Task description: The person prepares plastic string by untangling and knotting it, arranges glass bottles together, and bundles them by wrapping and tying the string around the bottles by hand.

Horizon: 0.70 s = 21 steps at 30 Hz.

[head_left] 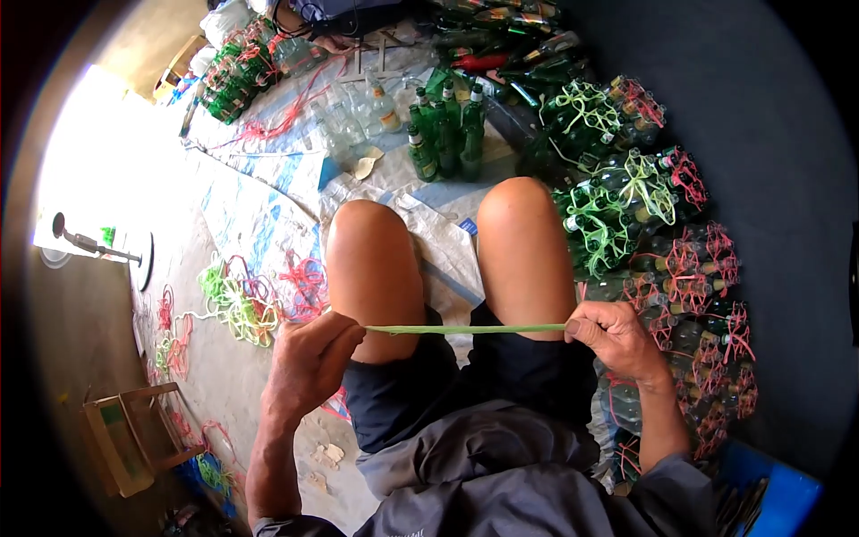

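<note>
A light green plastic string (465, 329) is stretched straight across, just above my thighs. My left hand (313, 353) is closed around one end of it, on the left. At the other end my right hand (617, 338) pinches the string between thumb and fingers. Beyond my knees a group of green glass bottles (445, 134) stands upright on the sheet. Several clear bottles (344, 121) stand just left of them. To the left of my left hand lies a loose tangle of green and red string (240, 300).
Bundles of bottles tied with green string (617, 201) and red string (702, 277) are stacked along the right wall. More green bottles (510, 54) lie in a pile at the back. A wooden frame (134, 438) is at lower left, a blue crate (778, 492) at lower right.
</note>
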Tool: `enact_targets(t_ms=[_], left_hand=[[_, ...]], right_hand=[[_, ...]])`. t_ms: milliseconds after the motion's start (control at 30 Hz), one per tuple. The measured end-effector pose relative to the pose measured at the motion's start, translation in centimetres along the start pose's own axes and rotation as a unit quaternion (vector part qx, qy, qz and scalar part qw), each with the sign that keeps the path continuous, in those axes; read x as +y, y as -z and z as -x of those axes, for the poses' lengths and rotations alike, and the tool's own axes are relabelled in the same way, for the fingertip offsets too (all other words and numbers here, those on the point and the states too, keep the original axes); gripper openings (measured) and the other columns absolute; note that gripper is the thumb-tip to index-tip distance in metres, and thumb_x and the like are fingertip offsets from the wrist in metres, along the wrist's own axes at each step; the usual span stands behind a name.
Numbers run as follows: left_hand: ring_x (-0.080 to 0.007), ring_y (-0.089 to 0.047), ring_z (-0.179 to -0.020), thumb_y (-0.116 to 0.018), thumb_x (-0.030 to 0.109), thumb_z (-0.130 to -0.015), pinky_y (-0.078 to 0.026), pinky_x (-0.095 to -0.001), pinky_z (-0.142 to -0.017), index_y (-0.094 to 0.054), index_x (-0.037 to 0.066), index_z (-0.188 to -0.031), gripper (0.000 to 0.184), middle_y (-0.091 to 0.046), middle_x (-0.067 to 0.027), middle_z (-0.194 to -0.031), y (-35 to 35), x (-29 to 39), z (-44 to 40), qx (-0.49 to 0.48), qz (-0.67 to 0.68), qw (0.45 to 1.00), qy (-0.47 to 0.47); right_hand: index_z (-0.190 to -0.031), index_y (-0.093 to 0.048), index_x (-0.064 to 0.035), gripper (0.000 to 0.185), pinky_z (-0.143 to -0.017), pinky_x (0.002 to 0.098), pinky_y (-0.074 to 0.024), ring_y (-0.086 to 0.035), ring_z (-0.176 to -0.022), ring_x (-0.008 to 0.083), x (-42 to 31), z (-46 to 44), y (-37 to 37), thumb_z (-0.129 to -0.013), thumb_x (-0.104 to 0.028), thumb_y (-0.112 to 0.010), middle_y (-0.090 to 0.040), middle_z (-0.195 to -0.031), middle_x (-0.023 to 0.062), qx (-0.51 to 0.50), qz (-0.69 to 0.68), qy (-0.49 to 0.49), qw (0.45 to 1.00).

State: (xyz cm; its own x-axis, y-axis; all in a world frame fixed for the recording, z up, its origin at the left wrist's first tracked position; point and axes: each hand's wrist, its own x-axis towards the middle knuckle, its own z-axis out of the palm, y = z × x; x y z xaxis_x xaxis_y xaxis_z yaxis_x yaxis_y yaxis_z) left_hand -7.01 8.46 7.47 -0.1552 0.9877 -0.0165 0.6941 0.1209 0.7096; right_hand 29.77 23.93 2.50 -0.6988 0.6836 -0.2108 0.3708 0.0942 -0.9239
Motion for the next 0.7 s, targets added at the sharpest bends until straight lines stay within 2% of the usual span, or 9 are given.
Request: enact_targets(t_ms=[67,100,200,267,400,467,500,600,700], left_hand=[[-0.0286,-0.064,-0.058,-0.068,0.005,-0.094,-0.05,-0.0379,-0.057,-0.069,-0.001,-0.091,0.007,-0.064,-0.0166,-0.069,-0.1,0.3,0.0,0.009,-0.001,1.0,-0.01],[-0.0292,-0.064,-0.057,-0.068,0.005,-0.094,-0.05,-0.0378,-0.057,-0.069,-0.001,-0.09,0.007,-0.065,-0.016,-0.069,-0.1,0.5,0.0,0.013,-0.002,1.0,-0.022],[-0.03,-0.064,-0.056,-0.068,0.005,-0.093,-0.05,-0.0369,-0.056,-0.07,0.0,-0.089,0.006,-0.067,-0.0154,-0.072,0.8,2.2,-0.1,-0.007,-0.002,1.0,-0.028],[-0.0307,-0.065,-0.056,-0.07,0.004,-0.091,-0.05,-0.0378,-0.055,-0.07,0.002,-0.091,0.003,-0.068,-0.0156,-0.072,1.2,3.3,-0.4,-0.027,0.004,0.998,-0.053],[-0.0331,-0.064,-0.055,-0.074,0.006,-0.089,-0.05,-0.0415,-0.053,-0.066,0.005,-0.088,0.008,-0.064,-0.0138,-0.066,1.0,6.1,-1.6,-0.061,-0.01,0.991,-0.12],[-0.0341,-0.063,-0.055,-0.075,0.007,-0.089,-0.049,-0.0423,-0.052,-0.064,0.007,-0.084,0.012,-0.062,-0.0123,-0.064,0.8,6.2,-1.9,-0.098,-0.035,0.986,-0.128],[-0.035,-0.062,-0.055,-0.075,0.009,-0.089,-0.048,-0.0434,-0.051,-0.059,0.008,-0.079,0.019,-0.06,-0.0109,-0.062,0.5,6.5,-2.1,-0.094,-0.037,0.983,-0.151],[-0.0352,-0.062,-0.055,-0.075,0.01,-0.089,-0.049,-0.0431,-0.051,-0.06,0.008,-0.08,0.018,-0.06,-0.0111,-0.062,0.8,6.6,-2.2,-0.098,-0.044,0.982,-0.156],[-0.0354,-0.062,-0.056,-0.076,0.011,-0.089,-0.049,-0.0426,-0.051,-0.06,0.008,-0.08,0.018,-0.06,-0.0111,-0.062,1.0,5.4,-2.0,-0.108,-0.033,0.984,-0.139]], right_hand=[[-0.091,-0.07,-0.0002,0.023,-0.068,0.0266,-0.0472,-0.056,-0.072,0.0077,0.2,0.9,1.5,-0.103,-0.019,-0.064,-0.063,-0.072,0.002,-0.037,0.037,-0.045,0.998],[-0.097,-0.071,0.0,0.019,-0.073,0.0297,-0.0498,-0.062,-0.077,0.0137,0.5,1.3,2.0,-0.1,-0.018,-0.067,-0.067,-0.081,0.0055,-0.071,0.033,-0.084,0.993],[-0.106,-0.07,-0.0001,0.022,-0.081,0.0354,-0.0528,-0.067,-0.087,0.0252,-0.2,1.9,1.4,-0.096,-0.019,-0.072,-0.068,-0.096,0.0115,0.006,0.124,0.054,0.991],[-0.122,-0.066,0.0001,0.044,-0.093,0.0411,-0.053,-0.065,-0.108,0.036,-2.8,1.7,0.8,-0.089,-0.024,-0.08,-0.065,-0.115,0.0165,0.041,0.204,0.072,0.975],[-0.141,-0.052,0.0033,0.072,-0.104,0.0396,-0.0497,-0.063,-0.118,0.034,-5.8,-1.6,-3.6,-0.088,-0.034,-0.083,-0.061,-0.127,0.0203,0.086,0.13,0.265,0.951],[-0.144,-0.049,0.0044,0.075,-0.102,0.0397,-0.05,-0.062,-0.12,0.0321,-6.6,-3.1,-6.5,-0.088,-0.032,-0.083,-0.061,-0.128,0.0212,0.057,0.092,0.293,0.95],[-0.145,-0.049,0.0022,0.07,-0.095,0.0376,-0.0533,-0.065,-0.113,0.0294,-6.6,-3.5,-8.0,-0.09,-0.025,-0.082,-0.06,-0.131,0.018,0.015,0.026,0.284,0.958],[-0.119,-0.065,-0.0011,0.027,-0.069,0.0327,-0.0545,-0.067,-0.073,0.021,-7.1,-4.3,-10.2,-0.097,-0.014,-0.073,-0.068,-0.091,0.0125,0.001,-0.067,0.272,0.96],[-0.095,-0.064,-0.0017,0.022,-0.056,0.0386,-0.0469,-0.058,-0.058,0.0307,-7.2,-3.8,-10.0,-0.104,-0.022,-0.065,-0.058,-0.069,0.0156,-0.033,-0.107,0.185,0.976]])
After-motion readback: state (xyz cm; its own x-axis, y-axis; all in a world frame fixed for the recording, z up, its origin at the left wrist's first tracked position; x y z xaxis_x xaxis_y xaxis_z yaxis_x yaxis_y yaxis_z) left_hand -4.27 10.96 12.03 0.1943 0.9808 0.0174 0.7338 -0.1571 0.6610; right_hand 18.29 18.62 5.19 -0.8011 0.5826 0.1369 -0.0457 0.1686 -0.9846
